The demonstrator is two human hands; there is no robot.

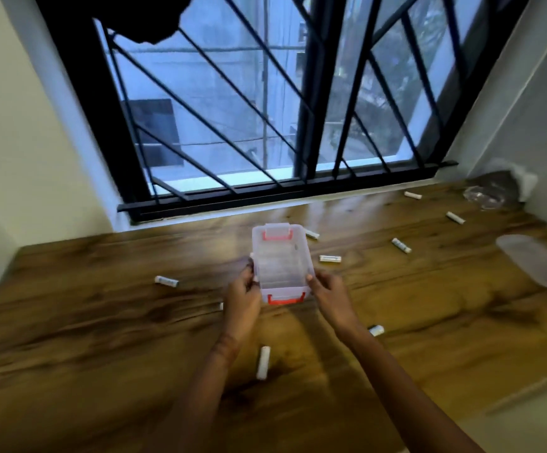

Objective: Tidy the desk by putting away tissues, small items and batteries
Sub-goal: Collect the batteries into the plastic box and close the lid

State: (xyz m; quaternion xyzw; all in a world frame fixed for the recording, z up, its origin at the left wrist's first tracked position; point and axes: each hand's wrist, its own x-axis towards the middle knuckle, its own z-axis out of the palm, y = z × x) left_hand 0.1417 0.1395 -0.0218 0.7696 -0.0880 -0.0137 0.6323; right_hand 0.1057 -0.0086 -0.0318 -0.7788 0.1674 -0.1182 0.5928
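My left hand (242,291) and right hand (331,294) pinch the side edges of a clear, red-latched plastic box (282,259); white batteries (263,362) lie around my fingers (311,278).

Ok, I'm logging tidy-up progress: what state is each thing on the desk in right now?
clear box: lid off, looks empty, held at both sides.
lid: off, lying flat on the desk at right.
batteries: loose, scattered on the desk, none in the box.
tissue: crumpled, far right corner.
left hand: grips the box's left side.
right hand: grips the box's right side.
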